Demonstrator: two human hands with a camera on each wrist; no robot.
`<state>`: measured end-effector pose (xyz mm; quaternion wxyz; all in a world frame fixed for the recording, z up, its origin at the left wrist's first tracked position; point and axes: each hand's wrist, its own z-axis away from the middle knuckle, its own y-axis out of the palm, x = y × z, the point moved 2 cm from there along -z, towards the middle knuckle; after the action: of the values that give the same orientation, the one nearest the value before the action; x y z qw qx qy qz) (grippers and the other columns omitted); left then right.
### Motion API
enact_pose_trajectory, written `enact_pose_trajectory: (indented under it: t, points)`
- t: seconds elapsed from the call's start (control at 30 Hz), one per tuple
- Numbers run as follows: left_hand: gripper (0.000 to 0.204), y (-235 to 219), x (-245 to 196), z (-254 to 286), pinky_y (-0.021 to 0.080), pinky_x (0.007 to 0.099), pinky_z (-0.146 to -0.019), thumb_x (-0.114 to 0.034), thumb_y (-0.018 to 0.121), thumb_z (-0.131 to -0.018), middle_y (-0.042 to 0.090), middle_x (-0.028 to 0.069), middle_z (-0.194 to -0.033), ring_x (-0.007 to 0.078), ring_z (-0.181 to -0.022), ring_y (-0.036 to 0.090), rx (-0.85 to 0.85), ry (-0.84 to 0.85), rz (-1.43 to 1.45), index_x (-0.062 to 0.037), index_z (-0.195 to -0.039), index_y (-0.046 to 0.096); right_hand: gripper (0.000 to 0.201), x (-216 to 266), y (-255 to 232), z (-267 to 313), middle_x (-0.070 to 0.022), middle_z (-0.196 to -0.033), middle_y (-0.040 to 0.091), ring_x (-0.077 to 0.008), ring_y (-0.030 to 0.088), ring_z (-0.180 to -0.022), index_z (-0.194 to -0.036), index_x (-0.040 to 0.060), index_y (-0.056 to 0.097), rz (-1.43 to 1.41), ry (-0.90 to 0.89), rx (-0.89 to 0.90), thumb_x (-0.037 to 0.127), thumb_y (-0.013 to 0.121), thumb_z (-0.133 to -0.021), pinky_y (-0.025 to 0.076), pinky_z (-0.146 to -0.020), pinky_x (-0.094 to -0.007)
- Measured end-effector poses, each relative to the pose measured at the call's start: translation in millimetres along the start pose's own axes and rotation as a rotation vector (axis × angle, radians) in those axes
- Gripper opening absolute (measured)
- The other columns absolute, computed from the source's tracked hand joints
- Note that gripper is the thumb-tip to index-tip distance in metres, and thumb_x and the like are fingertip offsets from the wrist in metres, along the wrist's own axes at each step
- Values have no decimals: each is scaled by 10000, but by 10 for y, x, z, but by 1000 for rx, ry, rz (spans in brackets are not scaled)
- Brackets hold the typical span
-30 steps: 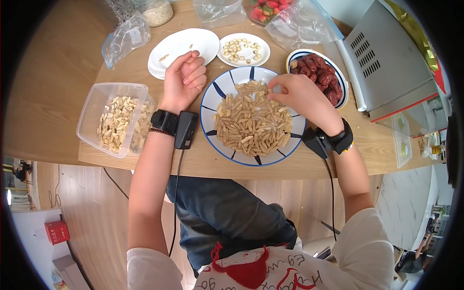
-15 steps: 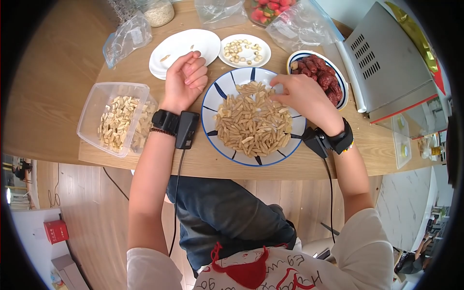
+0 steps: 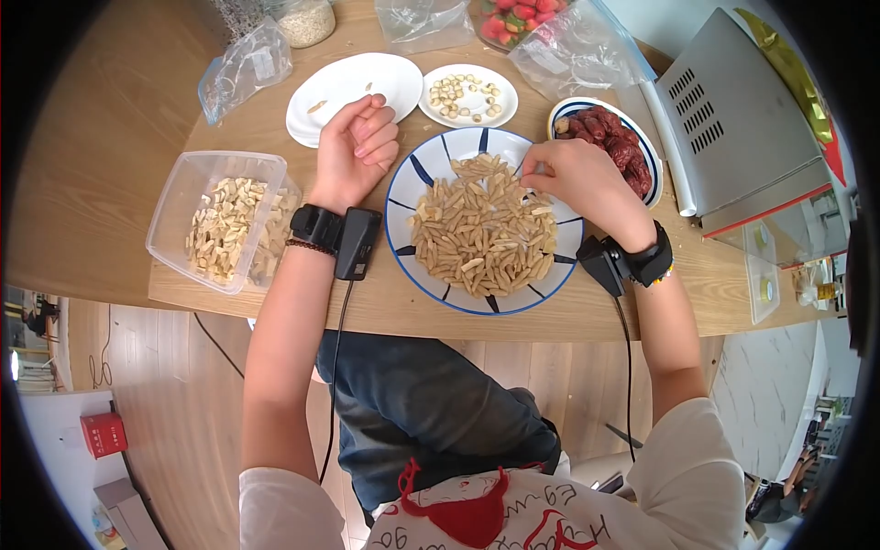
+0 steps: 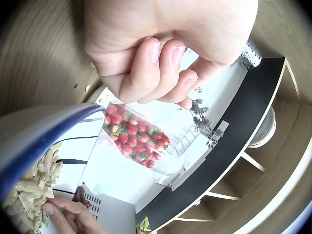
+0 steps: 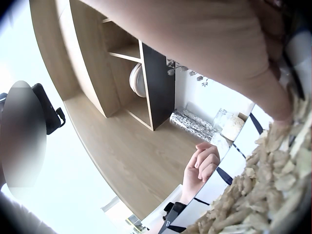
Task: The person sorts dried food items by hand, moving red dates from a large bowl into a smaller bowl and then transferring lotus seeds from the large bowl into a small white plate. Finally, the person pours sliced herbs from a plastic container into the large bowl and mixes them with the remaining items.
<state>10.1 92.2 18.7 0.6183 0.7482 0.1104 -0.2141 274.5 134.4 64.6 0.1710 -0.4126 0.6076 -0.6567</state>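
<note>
A white bowl with a blue rim (image 3: 400,252) holds a heap of tan, finger-shaped pieces (image 3: 477,238). Over its upper right edge is the right hand (image 3: 587,179), thumb and forefinger close together at the pieces; whether a piece is between them cannot be told. In the right wrist view that hand (image 5: 234,53) reaches down to the heap (image 5: 263,185). Left of the bowl the left hand (image 3: 356,151) rests palm up with loosely curled fingers, holding nothing; the left wrist view shows the same curled fingers (image 4: 161,70).
A clear tub of pale pieces (image 3: 220,229) stands at the left. Behind are a white plate with two small bits (image 3: 344,78), a small plate of round seeds (image 3: 504,90), a bowl of red dates (image 3: 610,137), plastic bags (image 3: 577,55) and strawberries (image 3: 513,18). A grey appliance (image 3: 733,119) stands right.
The right hand's thumb and forefinger have come closer together and shifted slightly to the right. The left hand keeps its pose; the whole head view has shifted slightly.
</note>
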Motion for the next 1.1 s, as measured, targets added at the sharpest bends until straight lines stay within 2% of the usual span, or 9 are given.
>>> enact_pose_trajectory:
  t: [0.13, 0.23, 0.43, 0.73, 0.83, 0.93, 1.03, 1.1]
  points:
    - [167, -10, -4, -4, 228, 193, -394, -158, 390, -946, 321, -44, -585, 46, -425, 249, 14, -7, 6, -39, -892, 494, 176, -4, -37, 25, -120, -725, 632, -230, 617, -675, -907, 51, 666, -132, 10, 38, 167, 658, -774, 462, -627, -324]
    - [167, -11, -2, -7, 231, 195, -394, -159, 390, -946, 321, -44, -583, 46, -426, 252, 22, -8, 6, -41, -895, 496, 178, -39, -83, 77, -120, -727, 627, -226, 600, -665, -915, 54, 667, -109, -8, 5, 156, 663, -770, 460, -627, -321]
    - [165, -25, -5, -11, 232, 195, -392, -159, 390, -944, 321, -45, -579, 46, -424, 253, 18, -9, 1, -42, -894, 497, 154, 35, -97, 107, -105, -675, 587, -223, 566, -628, -867, 49, 655, -22, 56, 75, 142, 676, -746, 439, -604, -329]
    - [159, -23, -7, -11, 226, 193, -389, -153, 391, -942, 318, -45, -578, 46, -423, 250, -2, -3, -11, -42, -891, 492, 149, -3, -59, 81, -101, -660, 579, -229, 564, -617, -849, 38, 649, -52, -22, 37, 140, 676, -744, 438, -600, -332]
    - [157, -16, -8, -8, 224, 192, -390, -152, 391, -941, 318, -46, -579, 46, -426, 250, -8, -1, -16, -42, -893, 492, 149, 11, -61, 82, -89, -656, 577, -195, 549, -602, -852, 31, 650, -77, -17, 30, 149, 673, -763, 437, -598, -312]
    - [156, -11, -5, -5, 223, 192, -391, -153, 393, -941, 319, -46, -581, 44, -430, 252, -10, 0, -12, -42, -894, 492, 153, 34, -82, 88, -77, -614, 522, -143, 489, -556, -838, 2, 630, -224, 23, 29, 151, 639, -808, 411, -567, -277]
    - [154, -17, -8, -5, 228, 195, -397, -149, 390, -949, 323, -40, -605, 45, -431, 257, 12, -7, -8, -40, -891, 481, 147, 64, -192, 93, -59, -611, 541, -191, 529, -561, -863, 16, 606, -212, 119, 43, 154, 586, -818, 436, -578, -309]
    - [153, -20, -10, -4, 230, 197, -400, -147, 389, -954, 326, -36, -616, 46, -430, 260, 19, -9, -5, -39, -890, 475, 165, 37, -156, 95, -31, -622, 498, -144, 466, -524, -866, 4, 563, -470, 81, -16, 161, 513, -856, 406, -528, -268]
